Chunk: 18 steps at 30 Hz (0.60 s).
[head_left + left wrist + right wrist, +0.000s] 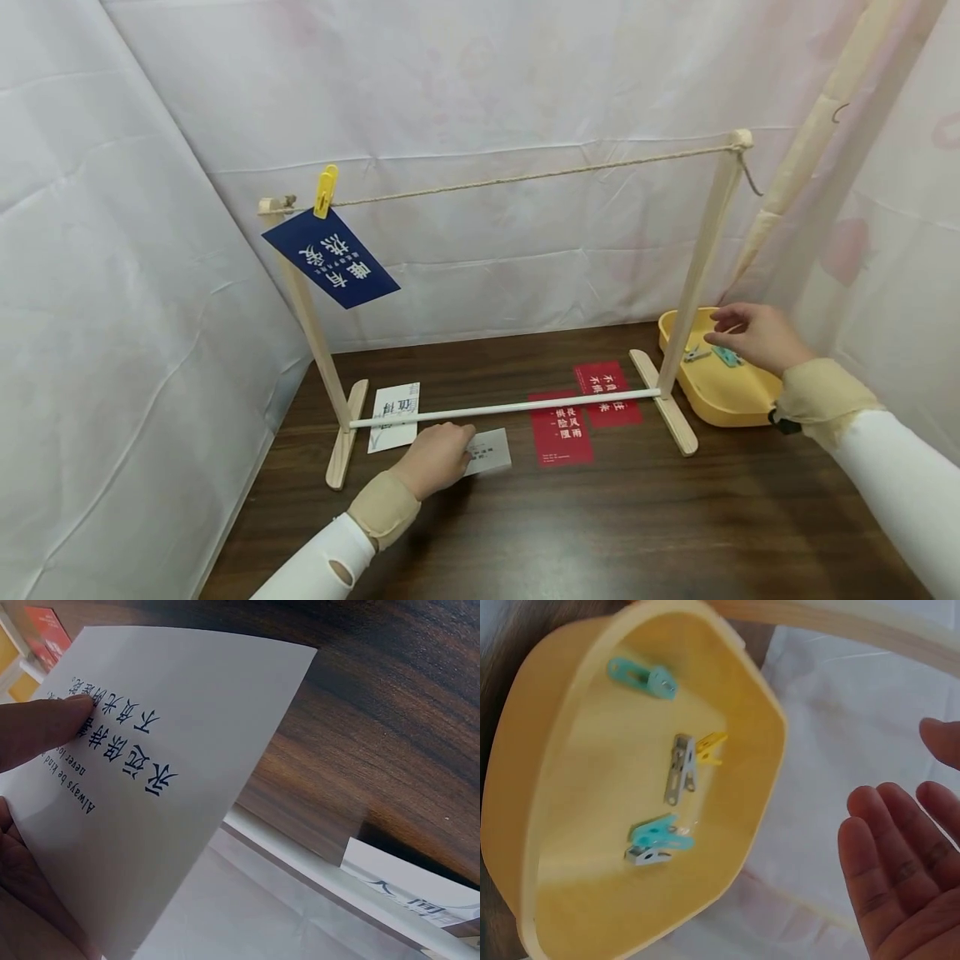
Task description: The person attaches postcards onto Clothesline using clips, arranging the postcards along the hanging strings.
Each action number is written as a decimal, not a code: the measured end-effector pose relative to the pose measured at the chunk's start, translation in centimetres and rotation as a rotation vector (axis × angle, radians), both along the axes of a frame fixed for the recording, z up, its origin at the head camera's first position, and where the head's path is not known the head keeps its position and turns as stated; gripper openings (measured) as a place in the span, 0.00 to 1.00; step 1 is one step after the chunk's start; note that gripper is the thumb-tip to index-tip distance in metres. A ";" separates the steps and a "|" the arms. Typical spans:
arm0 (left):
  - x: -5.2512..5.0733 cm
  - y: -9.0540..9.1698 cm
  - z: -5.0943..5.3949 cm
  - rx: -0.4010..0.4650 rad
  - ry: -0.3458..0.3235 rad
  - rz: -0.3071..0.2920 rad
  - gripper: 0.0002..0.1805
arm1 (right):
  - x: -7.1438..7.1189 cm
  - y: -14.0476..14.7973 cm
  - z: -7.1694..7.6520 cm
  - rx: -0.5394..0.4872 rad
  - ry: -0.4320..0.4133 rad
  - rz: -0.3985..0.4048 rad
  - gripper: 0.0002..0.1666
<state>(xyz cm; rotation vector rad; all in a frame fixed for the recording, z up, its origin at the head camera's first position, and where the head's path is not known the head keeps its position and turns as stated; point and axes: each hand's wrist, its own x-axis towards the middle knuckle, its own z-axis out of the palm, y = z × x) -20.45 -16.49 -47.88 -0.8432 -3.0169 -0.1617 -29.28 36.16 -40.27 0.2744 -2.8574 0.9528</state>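
My left hand [438, 457] pinches a white card [202, 712] with dark printed characters, thumb on its face, low over the table in front of the white rod. Over the right end of a yellow basin [731, 387] hovers my right hand [761, 335], its fingers loosely bent and nothing between them. Inside the basin lie several clothespins: a teal one [641, 677], a grey one [679, 769], a yellow one [711, 748], and a teal one [660, 834] against another grey one. A blue card [330, 258] hangs tilted from the rope by a yellow clothespin [326, 192].
A wooden stand carries a rope [525, 177] between two posts, with a white rod [487, 410] low across. Another white card [395, 417] lies by the left foot. Two red cards, a nearer one [562, 442] and a farther one [609, 392], lie toward the right post.
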 end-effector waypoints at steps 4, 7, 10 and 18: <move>0.0 0.0 -0.1 0.003 0.007 -0.003 0.06 | -1.0 0.3 -0.3 0.058 -0.060 0.025 0.30; 0.0 0.1 0.0 0.008 0.004 -0.005 0.06 | -1.7 0.5 -0.6 0.106 -0.102 0.048 0.30; 0.1 0.1 0.0 0.010 -0.003 -0.001 0.06 | -2.5 0.8 -0.9 0.170 -0.143 0.069 0.31; 0.2 0.2 -0.1 0.018 0.006 -0.001 0.07 | -4.0 1.0 -2.8 0.228 -0.208 0.171 0.26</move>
